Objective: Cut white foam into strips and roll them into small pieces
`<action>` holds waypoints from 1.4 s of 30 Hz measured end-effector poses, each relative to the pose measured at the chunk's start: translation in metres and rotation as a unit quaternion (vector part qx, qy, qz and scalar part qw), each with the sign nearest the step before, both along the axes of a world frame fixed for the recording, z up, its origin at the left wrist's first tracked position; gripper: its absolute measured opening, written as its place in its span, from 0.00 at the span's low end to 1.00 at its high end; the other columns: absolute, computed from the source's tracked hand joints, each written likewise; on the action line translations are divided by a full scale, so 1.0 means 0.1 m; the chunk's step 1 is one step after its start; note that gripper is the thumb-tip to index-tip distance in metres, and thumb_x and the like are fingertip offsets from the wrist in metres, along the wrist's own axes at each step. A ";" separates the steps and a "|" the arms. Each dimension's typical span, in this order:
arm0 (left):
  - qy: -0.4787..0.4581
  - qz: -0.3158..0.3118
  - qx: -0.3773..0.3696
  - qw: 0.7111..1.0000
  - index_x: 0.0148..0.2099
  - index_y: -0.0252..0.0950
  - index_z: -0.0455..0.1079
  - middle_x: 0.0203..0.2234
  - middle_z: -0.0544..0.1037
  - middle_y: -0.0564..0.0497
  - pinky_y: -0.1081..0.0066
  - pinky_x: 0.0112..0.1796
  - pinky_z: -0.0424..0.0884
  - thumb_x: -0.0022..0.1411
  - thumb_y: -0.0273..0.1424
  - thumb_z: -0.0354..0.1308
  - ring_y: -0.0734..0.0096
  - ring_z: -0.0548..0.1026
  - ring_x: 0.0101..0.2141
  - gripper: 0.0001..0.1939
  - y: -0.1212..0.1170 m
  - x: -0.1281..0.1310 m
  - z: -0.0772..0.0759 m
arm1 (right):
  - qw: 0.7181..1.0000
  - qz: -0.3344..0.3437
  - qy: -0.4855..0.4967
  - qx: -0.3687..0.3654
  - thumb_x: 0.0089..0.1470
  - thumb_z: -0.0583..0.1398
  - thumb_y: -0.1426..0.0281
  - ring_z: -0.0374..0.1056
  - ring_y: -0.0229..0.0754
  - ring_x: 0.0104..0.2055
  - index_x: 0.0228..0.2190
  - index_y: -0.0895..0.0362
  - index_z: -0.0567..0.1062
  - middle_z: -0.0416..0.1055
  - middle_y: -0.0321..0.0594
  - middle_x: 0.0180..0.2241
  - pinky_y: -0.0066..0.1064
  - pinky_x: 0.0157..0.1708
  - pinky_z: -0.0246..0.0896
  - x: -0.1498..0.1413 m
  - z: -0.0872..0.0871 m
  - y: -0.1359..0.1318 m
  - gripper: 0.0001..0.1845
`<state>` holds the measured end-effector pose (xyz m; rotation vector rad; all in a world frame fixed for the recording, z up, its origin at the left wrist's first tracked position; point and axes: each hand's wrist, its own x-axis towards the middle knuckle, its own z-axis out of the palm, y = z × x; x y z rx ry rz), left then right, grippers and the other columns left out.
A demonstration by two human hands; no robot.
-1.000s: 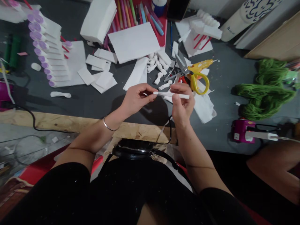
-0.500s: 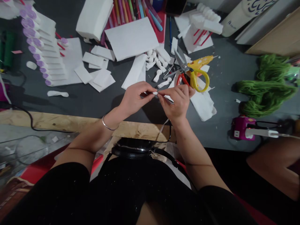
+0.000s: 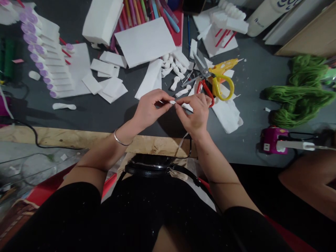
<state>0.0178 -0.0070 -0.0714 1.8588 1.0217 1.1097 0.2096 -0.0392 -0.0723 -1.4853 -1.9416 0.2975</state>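
Observation:
Between the fingertips of both hands is a small white twisted piece [image 3: 172,102], perhaps paper or foam; most of it is hidden. My left hand [image 3: 151,109] pinches one end, thumb against forefinger. The other end sits in the pinch of my right hand [image 3: 194,113]. Just beyond the fingers lie several similar white twists [image 3: 175,83]. Yellow-handled scissors [image 3: 222,87] rest open on the table past my right hand, over a yellow glue gun [image 3: 225,66] and a red-handled tool [image 3: 208,93].
White rectangular pieces [image 3: 111,87] lie to the left, near a stepped white model with purple rolls [image 3: 56,68]. Markers [image 3: 136,14] are at the back. Green yarn [image 3: 296,94] and a purple power socket [image 3: 274,140] are on the right, where another person's arm [image 3: 309,178] shows.
Both hands keep their pinch on the white piece and have shifted very slightly. The whole view has moved a little, so the table things appear slightly higher and farther left.

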 end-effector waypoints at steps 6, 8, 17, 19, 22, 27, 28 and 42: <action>0.006 0.012 -0.012 1.000 0.42 0.38 0.81 0.36 0.84 0.51 0.75 0.37 0.76 0.67 0.35 0.66 0.73 0.81 0.36 0.06 0.00 0.01 0.01 | 0.998 -0.013 0.021 0.052 0.67 0.60 0.63 0.73 0.48 0.42 0.37 0.50 0.78 0.81 0.37 0.36 0.47 0.54 0.55 -0.02 -0.07 0.00 0.08; 0.004 0.016 -0.026 1.000 0.41 0.37 0.80 0.36 0.84 0.51 0.75 0.36 0.76 0.66 0.35 0.67 0.73 0.81 0.36 0.06 0.00 0.02 0.00 | 0.999 -0.016 0.010 0.047 0.68 0.59 0.62 0.73 0.47 0.40 0.36 0.50 0.78 0.81 0.37 0.35 0.48 0.55 0.55 -0.03 -0.06 0.00 0.10; -0.032 0.065 -0.076 0.994 0.39 0.35 0.79 0.34 0.84 0.51 0.76 0.35 0.75 0.64 0.29 0.65 0.75 0.80 0.33 0.03 -0.06 0.10 -0.04 | 0.998 -0.033 -0.017 0.047 0.68 0.59 0.62 0.72 0.48 0.40 0.33 0.50 0.77 0.79 0.36 0.31 0.48 0.53 0.55 -0.11 -0.06 0.00 0.12; -0.012 0.081 -0.054 0.995 0.39 0.35 0.79 0.34 0.84 0.51 0.76 0.35 0.75 0.64 0.28 0.64 0.75 0.80 0.33 0.03 -0.05 0.10 -0.04 | 0.998 -0.032 -0.018 0.044 0.68 0.59 0.62 0.73 0.48 0.40 0.33 0.50 0.77 0.79 0.36 0.31 0.48 0.53 0.55 -0.13 -0.07 0.01 0.12; 0.030 0.099 0.003 0.995 0.40 0.36 0.79 0.34 0.83 0.52 0.76 0.36 0.75 0.65 0.26 0.64 0.75 0.79 0.34 0.03 -0.04 0.10 -0.04 | 0.999 -0.033 0.004 0.038 0.67 0.59 0.63 0.73 0.48 0.39 0.33 0.50 0.78 0.81 0.38 0.32 0.47 0.52 0.55 -0.17 -0.07 0.04 0.11; 0.104 0.122 0.109 0.981 0.44 0.37 0.78 0.38 0.83 0.50 0.73 0.42 0.76 0.69 0.26 0.61 0.72 0.81 0.39 0.05 0.02 0.07 -0.01 | 0.997 -0.046 0.058 0.011 0.66 0.60 0.66 0.73 0.47 0.40 0.36 0.50 0.80 0.83 0.37 0.34 0.47 0.52 0.56 -0.26 -0.02 0.13 0.08; 0.115 0.122 0.128 0.977 0.45 0.37 0.78 0.39 0.83 0.50 0.73 0.42 0.76 0.70 0.26 0.60 0.72 0.81 0.40 0.05 0.04 0.06 0.00 | 0.996 -0.048 0.069 0.013 0.65 0.61 0.67 0.73 0.47 0.39 0.36 0.50 0.81 0.83 0.37 0.34 0.46 0.51 0.56 -0.27 0.00 0.16 0.08; 0.145 0.129 0.204 0.960 0.50 0.36 0.78 0.43 0.84 0.45 0.67 0.49 0.78 0.75 0.28 0.55 0.66 0.82 0.46 0.11 0.71 0.09 0.39 | 0.970 -0.092 0.221 0.042 0.61 0.62 0.70 0.73 0.44 0.35 0.31 0.52 0.81 0.81 0.36 0.29 0.45 0.50 0.60 -0.42 0.33 0.93 0.08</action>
